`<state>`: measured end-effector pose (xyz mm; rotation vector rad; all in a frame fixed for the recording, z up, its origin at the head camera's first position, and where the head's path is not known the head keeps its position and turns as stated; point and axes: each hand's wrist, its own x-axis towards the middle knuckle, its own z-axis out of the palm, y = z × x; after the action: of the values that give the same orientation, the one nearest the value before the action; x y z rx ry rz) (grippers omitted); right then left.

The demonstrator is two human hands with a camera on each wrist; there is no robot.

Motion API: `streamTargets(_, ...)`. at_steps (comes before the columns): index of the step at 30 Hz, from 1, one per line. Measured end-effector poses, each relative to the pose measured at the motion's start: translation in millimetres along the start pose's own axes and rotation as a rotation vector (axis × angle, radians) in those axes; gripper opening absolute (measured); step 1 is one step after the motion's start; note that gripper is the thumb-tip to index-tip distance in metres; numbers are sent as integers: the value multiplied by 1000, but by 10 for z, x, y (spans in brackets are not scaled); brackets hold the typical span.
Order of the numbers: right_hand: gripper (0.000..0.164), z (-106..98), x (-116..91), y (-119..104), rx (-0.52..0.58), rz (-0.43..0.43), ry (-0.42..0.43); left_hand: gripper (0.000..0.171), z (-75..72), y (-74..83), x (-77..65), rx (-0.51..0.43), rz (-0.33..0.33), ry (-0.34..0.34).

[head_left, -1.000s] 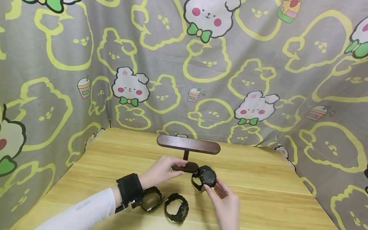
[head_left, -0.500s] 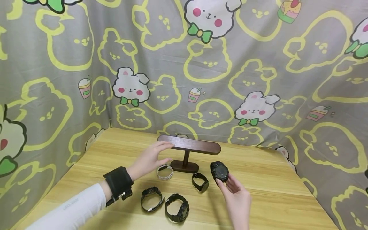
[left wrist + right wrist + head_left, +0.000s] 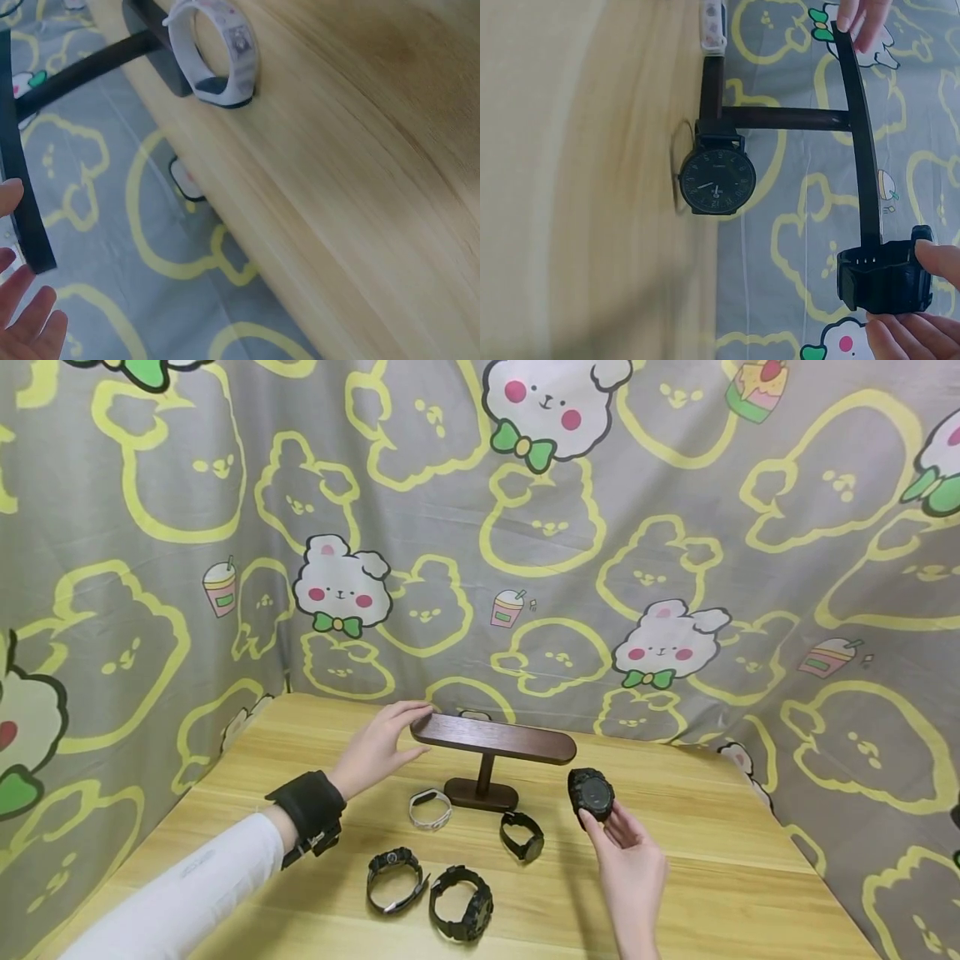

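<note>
Since the picture half a second ago, your right hand (image 3: 630,860) has risen a little farther to the right with the chunky black watch (image 3: 592,795), and your left hand (image 3: 382,747) has come up to the left end of the dark wooden stand (image 3: 495,739). You have that watch clamped between your right thumb and fingers, above the table (image 3: 712,860) and just beyond the right end of the stand's crossbar, with its dark face angled up towards you. On your left side, thumb and fingers are apart with the end of the crossbar between them; you can't tell from these views whether they press on it. Your left forearm wears a white sleeve (image 3: 187,893) and a black wrist strap (image 3: 307,810). Four more pieces rest on the tabletop in front of you: a pale band (image 3: 442,823) just in front of the left side of the stand's base, a slim black watch (image 3: 532,847) near the base's right side, and, closer to you, a black watch with a metal buckle (image 3: 395,907) just beside a bulky black watch (image 3: 480,910) lying on its side, strap looped. Behind the table and at both sides hangs a grey curtain (image 3: 450,527) printed with yellow outlines and white rabbits with green bows.
</note>
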<state>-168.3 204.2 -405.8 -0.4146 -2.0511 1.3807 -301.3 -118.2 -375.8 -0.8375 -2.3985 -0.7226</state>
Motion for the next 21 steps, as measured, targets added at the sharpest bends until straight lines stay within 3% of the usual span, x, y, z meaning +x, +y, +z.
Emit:
streamTargets(8,53,57,92,-17,-23,-31,89,60,20,-77,30,19,-68,-46)
streamTargets(21,50,221,212,-47,52,-39,158,59,35,-80,61,22,-90,-63)
